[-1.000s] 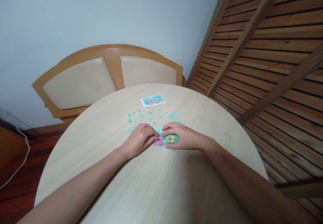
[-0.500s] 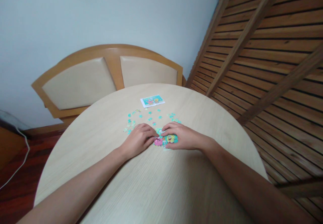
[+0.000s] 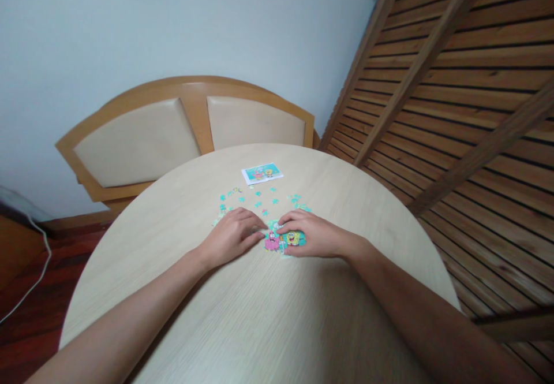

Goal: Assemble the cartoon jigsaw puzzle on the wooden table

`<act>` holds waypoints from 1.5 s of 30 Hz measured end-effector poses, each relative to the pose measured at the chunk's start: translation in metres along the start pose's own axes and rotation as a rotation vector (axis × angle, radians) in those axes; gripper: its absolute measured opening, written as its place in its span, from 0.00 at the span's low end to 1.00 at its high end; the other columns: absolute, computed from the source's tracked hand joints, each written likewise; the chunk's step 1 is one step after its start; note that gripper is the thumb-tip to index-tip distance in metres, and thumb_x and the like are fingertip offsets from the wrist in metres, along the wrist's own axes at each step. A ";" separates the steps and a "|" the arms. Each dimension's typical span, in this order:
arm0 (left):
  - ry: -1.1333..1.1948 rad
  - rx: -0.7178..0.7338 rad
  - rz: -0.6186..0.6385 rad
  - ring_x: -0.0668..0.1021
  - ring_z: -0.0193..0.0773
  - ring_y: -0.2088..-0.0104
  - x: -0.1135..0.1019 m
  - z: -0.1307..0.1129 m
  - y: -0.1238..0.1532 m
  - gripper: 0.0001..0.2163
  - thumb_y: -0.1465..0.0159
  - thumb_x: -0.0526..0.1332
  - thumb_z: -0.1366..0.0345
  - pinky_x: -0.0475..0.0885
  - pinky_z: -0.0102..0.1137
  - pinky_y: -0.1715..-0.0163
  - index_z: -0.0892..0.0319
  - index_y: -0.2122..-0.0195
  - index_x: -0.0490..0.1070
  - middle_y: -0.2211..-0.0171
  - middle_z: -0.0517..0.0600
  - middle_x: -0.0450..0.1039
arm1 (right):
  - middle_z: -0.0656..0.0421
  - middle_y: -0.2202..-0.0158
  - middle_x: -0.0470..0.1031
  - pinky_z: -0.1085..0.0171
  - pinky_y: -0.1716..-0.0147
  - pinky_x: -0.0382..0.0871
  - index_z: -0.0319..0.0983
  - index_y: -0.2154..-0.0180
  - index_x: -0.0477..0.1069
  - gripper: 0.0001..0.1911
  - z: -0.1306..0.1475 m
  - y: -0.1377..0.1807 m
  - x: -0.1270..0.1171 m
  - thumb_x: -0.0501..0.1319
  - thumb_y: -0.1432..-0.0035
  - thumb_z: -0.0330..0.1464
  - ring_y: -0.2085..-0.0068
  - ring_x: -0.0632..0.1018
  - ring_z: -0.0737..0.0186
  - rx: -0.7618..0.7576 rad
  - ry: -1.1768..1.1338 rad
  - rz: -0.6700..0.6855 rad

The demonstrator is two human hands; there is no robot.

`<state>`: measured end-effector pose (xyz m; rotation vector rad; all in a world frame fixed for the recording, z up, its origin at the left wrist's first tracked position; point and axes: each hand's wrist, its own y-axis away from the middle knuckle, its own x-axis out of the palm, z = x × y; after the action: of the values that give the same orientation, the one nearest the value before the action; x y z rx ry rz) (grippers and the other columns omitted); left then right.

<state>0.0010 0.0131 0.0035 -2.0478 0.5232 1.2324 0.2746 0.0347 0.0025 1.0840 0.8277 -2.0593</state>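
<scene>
A partly joined jigsaw puzzle (image 3: pixel 272 242) lies flat on the table, showing a pink cartoon figure on its left and a yellow one on its right. My right hand (image 3: pixel 315 235) spans the puzzle from the right, thumb at the near edge and fingers at the far side, holding it and covering part of it. At the puzzle's upper left edge is my left hand (image 3: pixel 237 235), its thumb and forefinger slightly apart with nothing visible between them. Loose teal jigsaw pieces (image 3: pixel 258 204) are scattered beyond both hands.
A folded picture sheet (image 3: pixel 262 173) with the same cartoon figures lies farther back on the round wooden table (image 3: pixel 182 199). Behind the table stands a padded wooden headboard (image 3: pixel 194 101). Slatted wood (image 3: pixel 454 84) rises on the right, and a white cable (image 3: pixel 41 268) hangs at left.
My left hand has drawn back slightly to the left, uncovering more of the pink figure. My right hand stays in place on the puzzle.
</scene>
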 end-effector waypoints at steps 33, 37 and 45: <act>0.060 0.005 0.020 0.77 0.43 0.56 0.003 0.004 0.004 0.08 0.31 0.61 0.60 0.71 0.41 0.51 0.55 0.55 0.73 0.58 0.52 0.78 | 0.52 0.47 0.76 0.53 0.42 0.66 0.43 0.50 0.79 0.21 0.002 0.001 -0.001 0.71 0.46 0.40 0.46 0.76 0.51 0.007 -0.017 -0.001; 0.060 0.000 0.013 0.77 0.44 0.54 0.006 0.005 0.004 0.08 0.30 0.60 0.61 0.71 0.41 0.50 0.55 0.53 0.75 0.56 0.53 0.77 | 0.52 0.47 0.76 0.53 0.41 0.66 0.43 0.50 0.79 0.21 0.002 0.001 -0.001 0.71 0.46 0.40 0.46 0.75 0.51 0.007 -0.013 -0.002; 0.087 0.016 0.041 0.77 0.43 0.54 0.001 0.004 0.003 0.05 0.32 0.62 0.63 0.70 0.42 0.49 0.55 0.58 0.73 0.56 0.51 0.76 | 0.52 0.47 0.76 0.53 0.41 0.66 0.43 0.49 0.79 0.21 0.001 0.000 0.000 0.71 0.45 0.40 0.46 0.75 0.51 0.004 -0.011 0.001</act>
<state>-0.0032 0.0140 -0.0002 -2.0934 0.6171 1.1633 0.2744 0.0340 0.0026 1.0744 0.8178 -2.0650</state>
